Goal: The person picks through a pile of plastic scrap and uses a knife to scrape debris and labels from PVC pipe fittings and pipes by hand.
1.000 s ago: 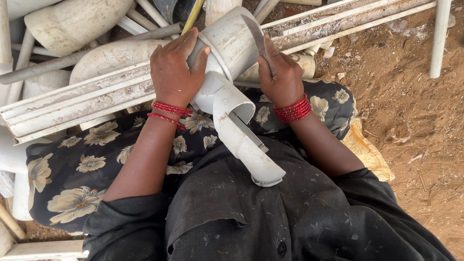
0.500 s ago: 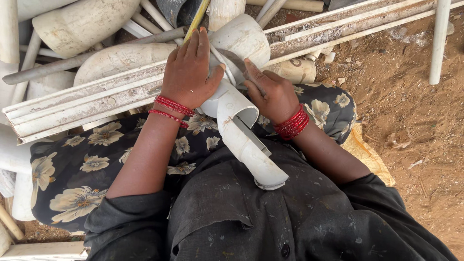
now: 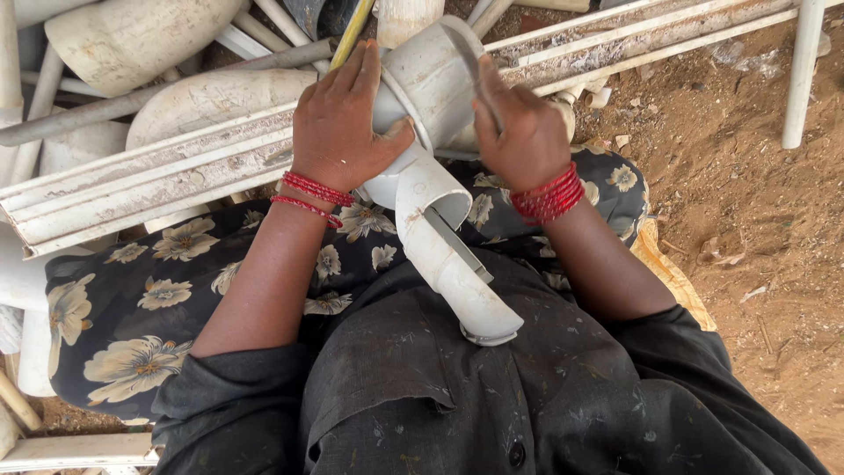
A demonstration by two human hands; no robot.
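The left hand (image 3: pixel 338 119) lies on the side of a white pipe fitting (image 3: pixel 431 176), with the fingers (image 3: pixel 352 75) spread over the wide socket end and the thumb pressed on the collar. So this hand is clamped on the fitting and holds it over the lap. The fitting is a bent piece: the wide round end points away from the person, and the narrower branch comes down toward the body, where its lower end rests on the dark shirt (image 3: pixel 492 396). A long slit runs along this branch.

The right hand (image 3: pixel 523 132) is closed around a thin grey blade (image 3: pixel 475 66), which looks like a saw blade. The blade lies across the rim of the wide end and touches it. Both wrists carry red bangles (image 3: pixel 547 195).

Under the arms there is a dark cloth with pale flowers (image 3: pixel 132 308). Just behind the fitting lies a long white channel (image 3: pixel 176 180) across the view, and behind it a heap of white pipes (image 3: pixel 132 35). On the right side is bare brown soil (image 3: pixel 756 220).
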